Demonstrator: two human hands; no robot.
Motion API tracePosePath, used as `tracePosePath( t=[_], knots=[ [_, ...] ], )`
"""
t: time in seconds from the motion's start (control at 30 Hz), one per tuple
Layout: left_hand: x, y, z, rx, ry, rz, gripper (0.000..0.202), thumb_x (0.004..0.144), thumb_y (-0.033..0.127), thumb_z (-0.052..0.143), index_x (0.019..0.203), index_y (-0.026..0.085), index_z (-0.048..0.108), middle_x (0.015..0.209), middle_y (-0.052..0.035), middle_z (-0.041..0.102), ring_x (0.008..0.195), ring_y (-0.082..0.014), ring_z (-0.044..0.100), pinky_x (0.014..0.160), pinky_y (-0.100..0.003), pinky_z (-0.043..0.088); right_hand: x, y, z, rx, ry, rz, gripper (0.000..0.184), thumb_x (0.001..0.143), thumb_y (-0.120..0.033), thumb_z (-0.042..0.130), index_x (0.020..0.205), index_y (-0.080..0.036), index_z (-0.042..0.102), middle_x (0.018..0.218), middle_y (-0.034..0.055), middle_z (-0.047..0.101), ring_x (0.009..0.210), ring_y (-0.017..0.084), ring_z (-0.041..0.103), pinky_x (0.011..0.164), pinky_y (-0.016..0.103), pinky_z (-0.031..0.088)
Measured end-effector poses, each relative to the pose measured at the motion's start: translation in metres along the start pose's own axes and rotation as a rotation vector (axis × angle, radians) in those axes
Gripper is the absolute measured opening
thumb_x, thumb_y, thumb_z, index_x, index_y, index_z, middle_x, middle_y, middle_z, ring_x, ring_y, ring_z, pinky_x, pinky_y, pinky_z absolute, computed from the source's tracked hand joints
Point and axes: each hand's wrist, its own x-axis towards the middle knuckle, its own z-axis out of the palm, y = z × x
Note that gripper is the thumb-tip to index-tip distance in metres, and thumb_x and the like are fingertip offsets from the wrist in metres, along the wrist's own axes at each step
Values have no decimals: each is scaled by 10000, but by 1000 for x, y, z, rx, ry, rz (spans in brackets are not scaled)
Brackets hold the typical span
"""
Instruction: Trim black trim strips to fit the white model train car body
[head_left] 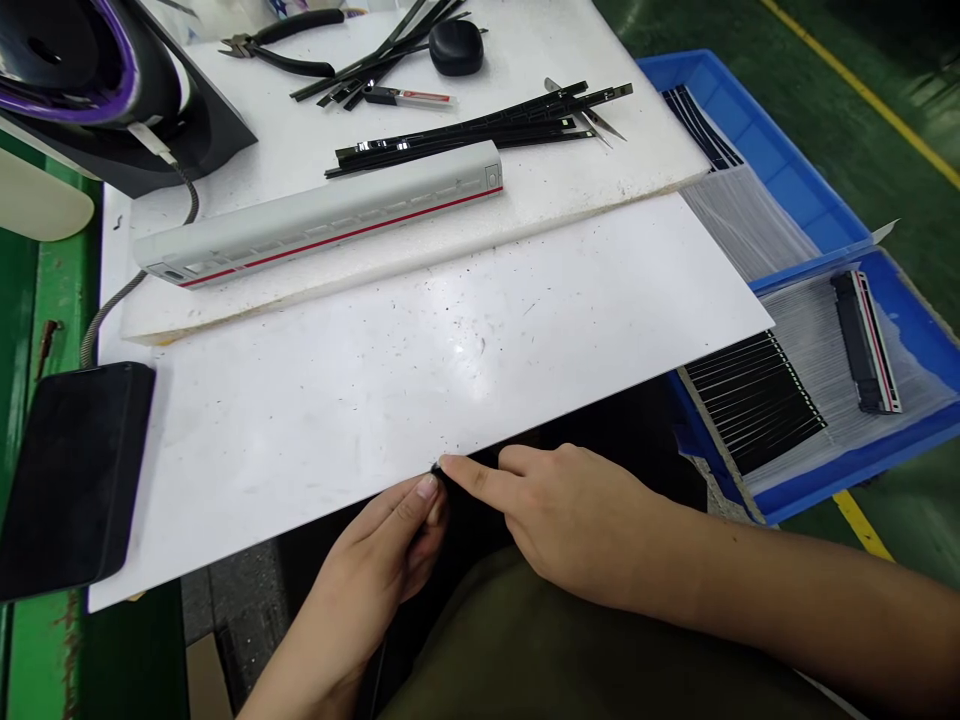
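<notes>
At the front edge of the white board, my left hand (394, 545) is closed in a pinch on a small black piece (436, 468). Only its dark tip shows above the thumb; the rest is hidden by fingers. My right hand (574, 515) reaches in from the right, its index fingertip touching or nearly touching that tip. The other right fingers are curled, and whatever they hold, if anything, is out of sight. Beyond the hands, a white model train carriage (330, 215) with a red stripe lies on a foam slab (585, 195).
Black strips (465, 130), a tweezers-like metal tool (600, 125), a small knife (409, 97), cutting pliers (289, 42) and a black case (456, 47) lie behind the carriage. A black box-shaped device (71, 480) sits left. Blue trays (772, 115) at right hold strips and another carriage (866, 340).
</notes>
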Motion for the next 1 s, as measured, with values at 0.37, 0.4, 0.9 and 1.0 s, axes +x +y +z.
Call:
tracePosePath(
  t=[0.37,0.4,0.9,1.0],
  knots=[
    [-2,2,4,23,14,19,430,879,548,610,697,187,464,534,82,301,454,-51,211,425,-182,149,-1,-5,2,-97,13,11,708,842,-84,504,1521,-231,369,836,3,554,504,170,421,462,293,198],
    [-2,2,4,23,13,24,425,880,545,610,699,188,466,532,82,303,453,-51,212,424,-181,149,-1,-5,2,-98,13,16,713,838,-81,502,1523,-230,372,834,3,553,498,168,419,459,294,192],
    [-7,9,7,52,21,-8,393,907,523,567,723,193,461,538,80,299,472,-61,202,450,-200,129,-3,-2,-3,39,-17,10,670,916,-81,478,1547,-252,326,882,-6,588,582,162,498,511,294,287],
    [-6,8,6,43,24,-8,399,900,529,579,721,191,463,538,78,302,477,-64,205,454,-205,124,-2,-2,-4,20,-30,18,683,896,-74,491,1538,-248,337,872,-3,589,575,161,492,505,290,281]
  ],
)
